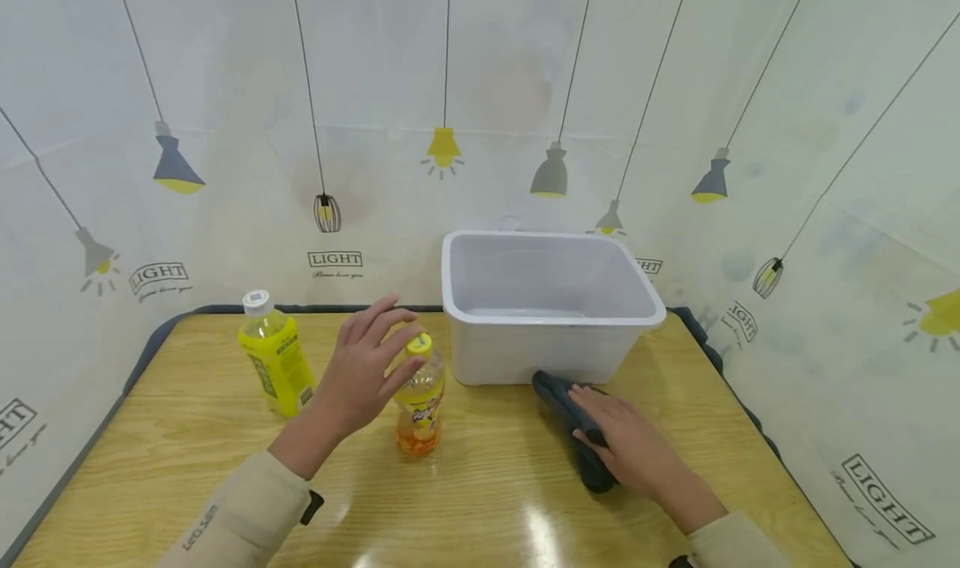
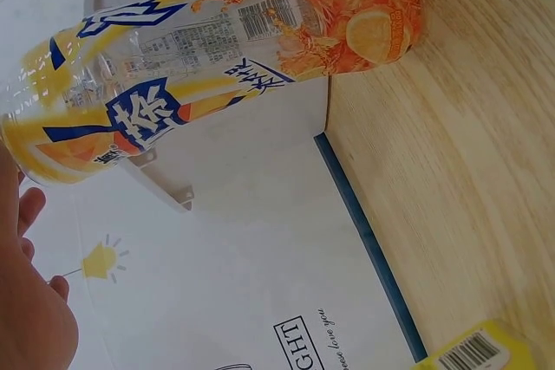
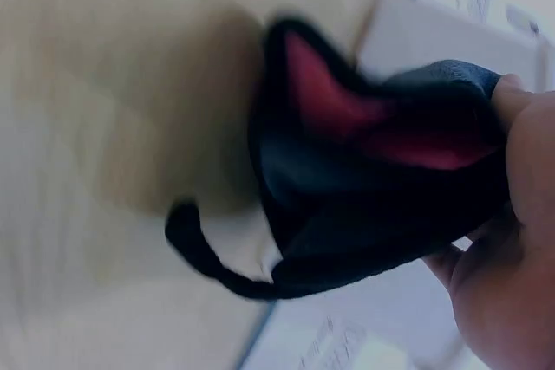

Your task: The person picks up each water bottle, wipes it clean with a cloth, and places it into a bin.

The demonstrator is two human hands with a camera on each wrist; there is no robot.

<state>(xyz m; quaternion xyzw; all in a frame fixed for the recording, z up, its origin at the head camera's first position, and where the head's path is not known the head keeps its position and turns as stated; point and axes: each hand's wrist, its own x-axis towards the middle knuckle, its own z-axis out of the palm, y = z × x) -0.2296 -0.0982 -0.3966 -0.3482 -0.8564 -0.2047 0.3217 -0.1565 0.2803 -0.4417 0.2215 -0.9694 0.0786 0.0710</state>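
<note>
White plastic first: a bin (image 1: 495,351) on the wooden table (image 1: 495,501), at two o'clock from the orange-labelled bottle (image 1: 422,409). Early in the work, by the look of things. Done: a grip on the dark pouch (image 1: 555,397), right hand (image 1: 626,434) at its three o'clock, pinching with thumb and fingers. Left to do, probably: any firm hold on the orange-labelled bottle, standing upright with the left hand (image 1: 367,368) at its ten o'clock, fingers loosely spread about the yellow cap (image 1: 420,344) (contact or near miss, cannot tell). In neither hand: the yellow bottle (image 1: 279,359), upright between nine and ten o'clock from the orange-labelled one.

Inside the bin, pale floor and back wall showing; strip behind the near rim hidden. Dark pouch just past three o'clock from the orange-labelled bottle, close in front of the bin, mouth gaping on a red lining (image 3: 334,106); depths too dark to read. Low on the orange-labelled bottle, printed fruit; any drink behind uncertain. Level in the yellow bottle likewise hard to judge.
</note>
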